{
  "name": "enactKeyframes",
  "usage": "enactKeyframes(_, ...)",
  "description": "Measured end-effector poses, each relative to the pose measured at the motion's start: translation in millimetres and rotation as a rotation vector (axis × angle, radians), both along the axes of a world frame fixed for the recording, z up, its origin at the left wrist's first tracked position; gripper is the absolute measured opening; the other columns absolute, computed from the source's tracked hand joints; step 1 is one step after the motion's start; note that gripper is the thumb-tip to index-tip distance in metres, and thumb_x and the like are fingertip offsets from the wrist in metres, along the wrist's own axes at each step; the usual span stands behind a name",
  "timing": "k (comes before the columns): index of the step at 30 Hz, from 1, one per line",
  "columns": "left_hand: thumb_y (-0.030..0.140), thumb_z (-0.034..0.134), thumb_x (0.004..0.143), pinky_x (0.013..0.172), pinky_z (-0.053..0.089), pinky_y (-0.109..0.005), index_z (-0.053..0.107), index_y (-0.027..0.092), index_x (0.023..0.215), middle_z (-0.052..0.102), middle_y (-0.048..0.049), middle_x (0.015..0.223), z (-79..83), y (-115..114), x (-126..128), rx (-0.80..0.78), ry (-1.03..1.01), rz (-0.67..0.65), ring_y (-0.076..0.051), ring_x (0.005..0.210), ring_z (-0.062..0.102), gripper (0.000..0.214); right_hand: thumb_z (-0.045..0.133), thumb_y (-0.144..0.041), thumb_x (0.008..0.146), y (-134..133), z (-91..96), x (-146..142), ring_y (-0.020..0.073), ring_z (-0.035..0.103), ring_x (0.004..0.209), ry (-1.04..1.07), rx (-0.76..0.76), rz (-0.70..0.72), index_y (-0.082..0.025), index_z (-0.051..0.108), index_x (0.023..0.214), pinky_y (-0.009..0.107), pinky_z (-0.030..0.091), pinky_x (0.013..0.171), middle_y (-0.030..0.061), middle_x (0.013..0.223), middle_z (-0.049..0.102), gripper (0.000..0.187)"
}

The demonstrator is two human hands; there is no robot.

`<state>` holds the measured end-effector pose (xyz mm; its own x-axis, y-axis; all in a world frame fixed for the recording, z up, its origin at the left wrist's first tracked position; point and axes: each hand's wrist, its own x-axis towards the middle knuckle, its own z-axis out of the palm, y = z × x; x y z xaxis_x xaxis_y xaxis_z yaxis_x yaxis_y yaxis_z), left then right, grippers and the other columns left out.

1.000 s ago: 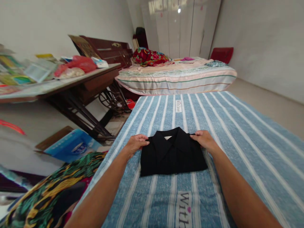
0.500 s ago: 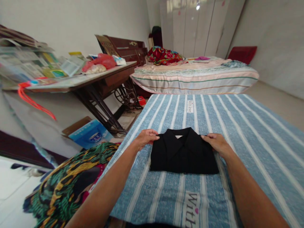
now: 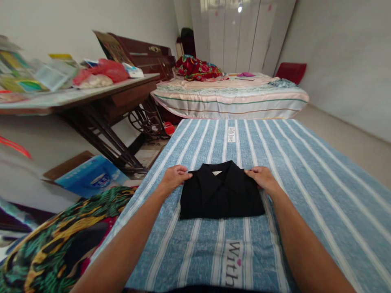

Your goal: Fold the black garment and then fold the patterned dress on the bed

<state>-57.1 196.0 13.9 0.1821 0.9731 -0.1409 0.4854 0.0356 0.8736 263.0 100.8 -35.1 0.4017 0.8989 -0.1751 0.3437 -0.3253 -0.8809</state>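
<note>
A black collared shirt [image 3: 222,199], folded into a flat rectangle with its collar at the far side, lies on a blue and white striped cloth [image 3: 305,195]. My left hand [image 3: 175,178] pinches the shirt's far left shoulder corner between thumb and fingers. At the far right shoulder, my right hand [image 3: 262,178] grips the fabric the same way. A pale label shows inside the collar. The undersides of both pinches are hidden.
On the left stands a sewing machine table [image 3: 134,85] with a red plastic bag [image 3: 105,71] and boxes on it. Below are a blue carton [image 3: 94,177] and a patterned cloth heap [image 3: 61,232]. A bed [image 3: 232,99] stands beyond the striped surface.
The view has turned slightly to the right, so everything sits further left in it. Both hands keep their hold on the shirt's shoulders, and the shirt stays folded and flat.
</note>
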Motion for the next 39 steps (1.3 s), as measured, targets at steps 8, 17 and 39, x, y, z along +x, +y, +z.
enactKeyframes(8,0.058,0.061,0.065,0.052,0.046,-0.024,0.061,0.017,0.081,0.063,-0.0031,0.072,2.6,-20,-1,0.071,0.261,0.04,-0.019,0.069,0.061,0.044,0.06,-0.039,0.073,0,5.4,-2,0.0092,0.041,0.036,0.019,-0.03,-0.024,-0.019,0.051,0.056,0.021,0.03,0.034,-0.0061,0.04,0.042,0.028)
enactKeyframes(17,0.052,0.062,0.065,0.042,0.041,-0.023,0.057,0.017,0.077,0.055,0.0011,0.059,-0.8,-21,7,-0.079,0.332,0.104,-0.018,0.058,0.058,0.037,0.058,-0.042,0.077,2,3.0,-5,0.0099,0.042,0.034,-0.065,-0.083,-0.006,-0.019,0.052,0.055,0.021,0.03,0.031,-0.0055,0.038,0.042,0.032)
enactKeyframes(39,0.043,0.08,0.05,0.043,0.03,-0.019,0.055,0.016,0.067,0.055,0.0029,0.051,16.9,-31,-7,-0.374,0.042,0.027,-0.01,0.047,0.048,0.041,0.053,-0.049,0.084,-28,21.2,10,0.0129,0.055,0.036,0.006,-0.364,0.313,-0.015,0.059,0.066,0.019,0.038,0.033,0.0035,0.045,0.059,0.039)
